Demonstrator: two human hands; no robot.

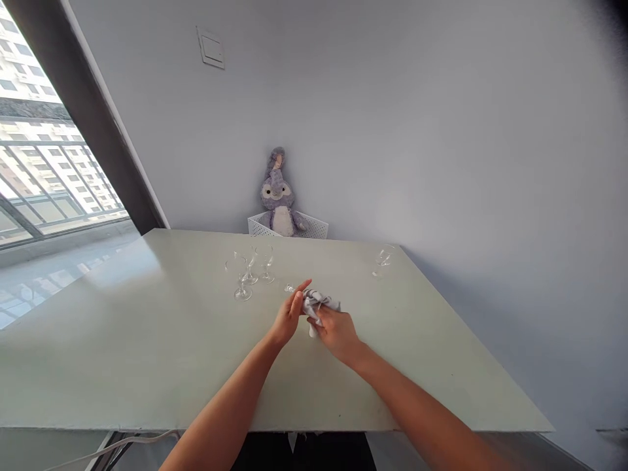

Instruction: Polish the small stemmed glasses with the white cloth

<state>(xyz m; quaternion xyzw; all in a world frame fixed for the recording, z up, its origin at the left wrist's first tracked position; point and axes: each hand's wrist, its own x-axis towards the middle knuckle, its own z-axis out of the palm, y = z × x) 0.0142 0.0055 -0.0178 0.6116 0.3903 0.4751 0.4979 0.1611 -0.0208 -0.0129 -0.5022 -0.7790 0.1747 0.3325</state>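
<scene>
left hand: i see it curled around the held glass, gripping it.
held glass: tilted over the middle of the table, foot pointing away to the left, bowl mostly hidden from me.
right hand: closed on the grey cloth, which is bunched at the bowl; i cannot tell how deep the fingers reach.
left group: three stemmed glasses standing close together.
right side: a lone glass, upright, well apart, near the far corner.
beyond the edge: i make out a plush toy in a white basket.
</scene>
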